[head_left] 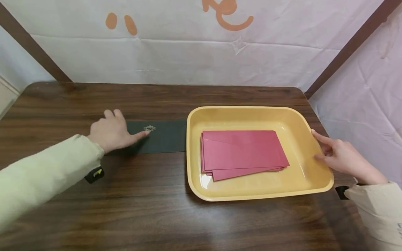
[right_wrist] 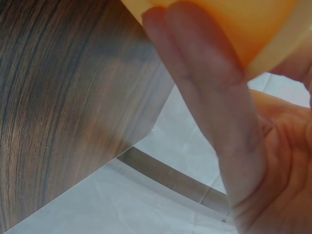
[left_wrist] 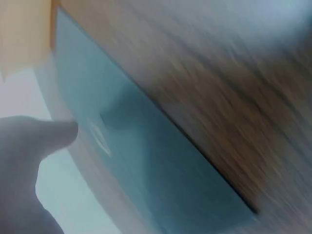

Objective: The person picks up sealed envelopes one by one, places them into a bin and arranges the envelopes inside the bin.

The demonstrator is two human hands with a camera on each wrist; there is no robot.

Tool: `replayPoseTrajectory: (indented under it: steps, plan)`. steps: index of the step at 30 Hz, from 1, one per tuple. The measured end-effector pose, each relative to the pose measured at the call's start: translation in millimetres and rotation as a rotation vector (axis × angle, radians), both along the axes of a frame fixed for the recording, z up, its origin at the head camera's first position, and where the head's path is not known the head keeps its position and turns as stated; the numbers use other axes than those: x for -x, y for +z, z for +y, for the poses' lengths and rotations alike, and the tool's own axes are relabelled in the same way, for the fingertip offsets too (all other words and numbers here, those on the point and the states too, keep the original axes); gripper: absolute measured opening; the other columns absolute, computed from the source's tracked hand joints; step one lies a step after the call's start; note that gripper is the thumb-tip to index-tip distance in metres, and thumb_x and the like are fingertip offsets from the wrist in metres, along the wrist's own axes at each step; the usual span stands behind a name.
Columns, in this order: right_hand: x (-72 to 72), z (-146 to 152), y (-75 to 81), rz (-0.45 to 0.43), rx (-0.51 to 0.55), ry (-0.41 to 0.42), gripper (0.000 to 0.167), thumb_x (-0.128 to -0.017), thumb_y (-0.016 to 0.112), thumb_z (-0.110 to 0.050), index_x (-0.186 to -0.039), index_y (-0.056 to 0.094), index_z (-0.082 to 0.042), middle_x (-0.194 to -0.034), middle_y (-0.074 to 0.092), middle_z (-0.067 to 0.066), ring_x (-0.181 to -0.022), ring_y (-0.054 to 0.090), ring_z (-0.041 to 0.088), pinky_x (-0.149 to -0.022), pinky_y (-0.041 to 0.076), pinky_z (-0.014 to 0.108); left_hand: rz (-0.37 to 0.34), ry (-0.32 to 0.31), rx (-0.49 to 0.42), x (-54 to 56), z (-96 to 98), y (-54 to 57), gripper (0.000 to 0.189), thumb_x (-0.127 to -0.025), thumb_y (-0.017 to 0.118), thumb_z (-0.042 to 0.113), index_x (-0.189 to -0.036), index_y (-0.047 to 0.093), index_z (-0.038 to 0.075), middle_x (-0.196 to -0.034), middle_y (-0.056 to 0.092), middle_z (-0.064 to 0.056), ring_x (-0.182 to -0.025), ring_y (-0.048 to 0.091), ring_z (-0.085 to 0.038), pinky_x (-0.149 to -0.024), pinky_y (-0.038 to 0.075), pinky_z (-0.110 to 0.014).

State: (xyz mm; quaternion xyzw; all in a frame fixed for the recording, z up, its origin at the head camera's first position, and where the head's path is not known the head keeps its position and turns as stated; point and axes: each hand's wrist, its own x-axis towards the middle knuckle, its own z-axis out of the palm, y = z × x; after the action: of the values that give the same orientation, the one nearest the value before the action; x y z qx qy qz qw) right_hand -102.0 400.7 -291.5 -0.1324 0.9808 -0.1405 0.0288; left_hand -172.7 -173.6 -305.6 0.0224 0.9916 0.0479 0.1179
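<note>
My left hand (head_left: 110, 131) is over the left part of a dark green envelope (head_left: 168, 139) with small gold lettering, its thumb stretched out toward the print. In the left wrist view the thumb (left_wrist: 39, 136) overlaps the envelope's edge, and nothing is gripped. On the right, my right hand (head_left: 345, 157) holds the right wall of a yellow plastic tray (head_left: 216, 198), thumb inside and fingers outside. Under the tray's wall in the right wrist view lie the fingers (right_wrist: 209, 83). Inside the tray rests a slightly uneven stack of red envelopes (head_left: 245, 150).
All of this is on a dark wood-grain table (head_left: 141, 216) with rounded far corners. White cloth (head_left: 176, 59) with orange shapes hangs behind the far edge, and more cloth (head_left: 364, 94) hangs at the right. Brown posts (head_left: 351, 45) stand at the back corners.
</note>
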Motion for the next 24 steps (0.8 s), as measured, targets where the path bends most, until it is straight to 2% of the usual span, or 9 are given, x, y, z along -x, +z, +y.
replayPoseTrajectory:
  steps: [2, 6, 9, 12, 14, 17, 21, 24]
  plan:
    - [-0.6, 0, 0.3, 0.000, -0.001, 0.000, 0.072, -0.077, 0.074, -0.006, -0.139, 0.041, 0.009, -0.067, 0.065, -0.004, -0.052, 0.043, -0.003, -0.052, 0.036, 0.022, -0.054, 0.045, -0.009, 5.6, -11.6, -1.9, 0.120, -0.075, 0.048, 0.081, -0.121, 0.026, -0.027, -0.102, 0.037, -0.041, -0.067, 0.054, -0.043, -0.052, 0.045, -0.045]
    - [-1.4, 0, -0.4, 0.003, -0.007, 0.004, 0.072, -0.077, 0.074, -0.007, -0.139, 0.042, 0.008, -0.066, 0.063, -0.006, -0.051, 0.042, -0.003, -0.052, 0.036, 0.022, -0.187, 0.089, -0.022, 11.4, -26.0, -5.4, 0.137, -0.070, 0.048, 0.086, -0.131, 0.012, -0.030, -0.121, 0.027, -0.052, -0.092, 0.051, -0.056, -0.067, 0.048, -0.052]
    - [-1.9, 0, -0.2, 0.003, -0.006, 0.002, 0.072, -0.076, 0.074, -0.006, -0.139, 0.041, 0.008, -0.066, 0.064, -0.006, -0.052, 0.043, -0.003, -0.052, 0.036, 0.022, -0.218, 0.103, -0.035, 13.9, -28.8, -6.8, 0.143, -0.067, 0.051, 0.087, -0.132, 0.006, -0.032, -0.124, 0.024, -0.054, -0.105, 0.045, -0.061, -0.072, 0.048, -0.056]
    - [-2.6, 0, 0.2, 0.005, -0.002, -0.001, 0.072, -0.076, 0.074, -0.006, -0.139, 0.041, 0.009, -0.067, 0.065, -0.005, -0.051, 0.044, -0.004, -0.051, 0.036, 0.022, -0.217, 0.107, -0.050, 15.6, -28.4, -5.9, 0.145, -0.065, 0.054, 0.086, -0.133, 0.004, -0.032, -0.122, 0.029, -0.055, -0.106, 0.047, -0.059, -0.071, 0.049, -0.054]
    - [-3.2, 0, 0.1, 0.005, 0.003, 0.000, 0.071, -0.076, 0.074, -0.005, -0.138, 0.041, 0.009, -0.066, 0.065, -0.005, -0.051, 0.043, -0.004, -0.051, 0.036, 0.021, -0.215, 0.097, -0.057, 16.4, -27.8, -4.5, 0.144, -0.066, 0.055, 0.085, -0.132, 0.005, -0.033, -0.117, 0.035, -0.053, -0.098, 0.053, -0.055, -0.067, 0.049, -0.050]
    - [-3.9, 0, -0.6, 0.003, 0.006, 0.003, 0.071, -0.076, 0.074, -0.005, -0.138, 0.041, 0.010, -0.067, 0.066, -0.004, -0.052, 0.044, -0.005, -0.051, 0.036, 0.021, -0.231, 0.079, -0.058, 16.8, -26.7, -2.3, 0.145, -0.068, 0.055, 0.084, -0.131, 0.001, -0.034, -0.117, 0.037, -0.053, -0.096, 0.056, -0.052, -0.068, 0.050, -0.050]
    - [-4.4, -1, -0.7, -0.007, 0.006, -0.006, 0.071, -0.077, 0.074, -0.005, -0.138, 0.041, 0.010, -0.069, 0.068, -0.002, -0.053, 0.045, -0.006, -0.052, 0.036, 0.021, -0.206, 0.098, -0.071, 15.6, -25.0, -2.5, 0.139, -0.066, 0.059, 0.082, -0.129, 0.012, -0.032, -0.109, 0.038, -0.048, -0.087, 0.056, -0.049, -0.064, 0.048, -0.047]
    - [-4.6, -1, -0.3, -0.007, 0.006, -0.010, 0.071, -0.077, 0.074, -0.005, -0.138, 0.041, 0.010, -0.069, 0.068, -0.002, -0.053, 0.045, -0.006, -0.052, 0.036, 0.021, -0.145, 0.125, -0.076, 14.5, -23.3, -4.5, 0.128, -0.065, 0.064, 0.079, -0.120, 0.023, -0.029, -0.104, 0.037, -0.039, -0.077, 0.053, -0.043, -0.059, 0.045, -0.044]
